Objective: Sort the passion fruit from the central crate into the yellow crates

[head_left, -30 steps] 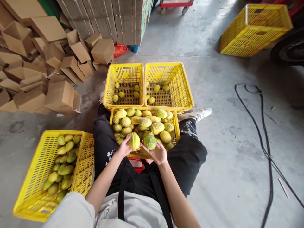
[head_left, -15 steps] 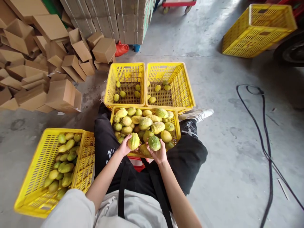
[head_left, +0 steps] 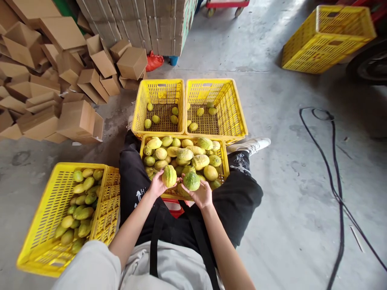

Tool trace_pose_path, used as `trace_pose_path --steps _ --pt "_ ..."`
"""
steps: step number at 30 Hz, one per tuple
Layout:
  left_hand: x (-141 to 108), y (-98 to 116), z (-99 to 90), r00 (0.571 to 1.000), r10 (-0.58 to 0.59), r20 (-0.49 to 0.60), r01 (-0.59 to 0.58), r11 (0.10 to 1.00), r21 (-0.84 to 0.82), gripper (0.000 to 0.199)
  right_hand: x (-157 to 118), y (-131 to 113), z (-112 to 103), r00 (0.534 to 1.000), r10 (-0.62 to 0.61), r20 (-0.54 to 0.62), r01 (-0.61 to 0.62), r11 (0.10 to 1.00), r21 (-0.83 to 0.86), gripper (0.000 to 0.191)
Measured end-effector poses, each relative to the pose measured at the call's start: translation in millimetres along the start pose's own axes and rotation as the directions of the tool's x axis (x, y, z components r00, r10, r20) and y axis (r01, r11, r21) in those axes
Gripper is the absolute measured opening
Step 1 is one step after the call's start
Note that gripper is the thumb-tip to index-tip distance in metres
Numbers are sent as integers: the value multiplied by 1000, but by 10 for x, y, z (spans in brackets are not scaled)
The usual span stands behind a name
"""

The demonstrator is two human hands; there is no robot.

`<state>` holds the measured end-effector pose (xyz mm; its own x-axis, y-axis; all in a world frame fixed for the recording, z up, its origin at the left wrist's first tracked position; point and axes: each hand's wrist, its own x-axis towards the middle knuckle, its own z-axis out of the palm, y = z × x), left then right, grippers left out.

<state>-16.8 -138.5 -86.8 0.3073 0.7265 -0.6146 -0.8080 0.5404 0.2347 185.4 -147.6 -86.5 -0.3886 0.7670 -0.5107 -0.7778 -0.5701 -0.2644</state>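
My left hand (head_left: pixel 157 184) grips a yellow, green-striped papaya (head_left: pixel 169 176) from its outer side. In my right hand (head_left: pixel 202 194) a greener, rounder papaya (head_left: pixel 191 181) rests on the fingers, its skin mottled. Both fruits are held close together, a small gap apart, above the near edge of a yellow crate (head_left: pixel 226 155) between my legs. That crate is full of yellow-green papayas (head_left: pixel 184 154), round and long ones mixed. My fingertips are partly hidden behind the held fruits.
Two yellow crates, left (head_left: pixel 136 121) and right (head_left: pixel 240 110), stand beyond with several fruits each. Another fruit-filled crate (head_left: pixel 36 225) is at my left. Cardboard boxes (head_left: pixel 80 121) pile up at upper left. A black cable (head_left: pixel 338 181) and stacked crates (head_left: pixel 320 48) lie right.
The greener papaya has shifted slightly left, toward the other one, and turned in my right hand, whose fingers have loosened beneath it. The striped papaya has moved slightly up and left.
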Motion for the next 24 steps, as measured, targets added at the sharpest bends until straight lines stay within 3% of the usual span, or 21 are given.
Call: trace_pose_path --steps 7,17,24 --pt "14 -13 -28 1000 2 -11 -1 994 109 32 1 -12 -77 999 39 -16 -39 999 1 41" --pt "-3 -4 13 1000 -24 7 23 993 115 47 18 27 -64 996 -10 -86 9 1000 -18 42" --pt "10 6 -14 996 -85 22 83 995 62 54 -30 0 23 998 -54 20 53 998 23 43"
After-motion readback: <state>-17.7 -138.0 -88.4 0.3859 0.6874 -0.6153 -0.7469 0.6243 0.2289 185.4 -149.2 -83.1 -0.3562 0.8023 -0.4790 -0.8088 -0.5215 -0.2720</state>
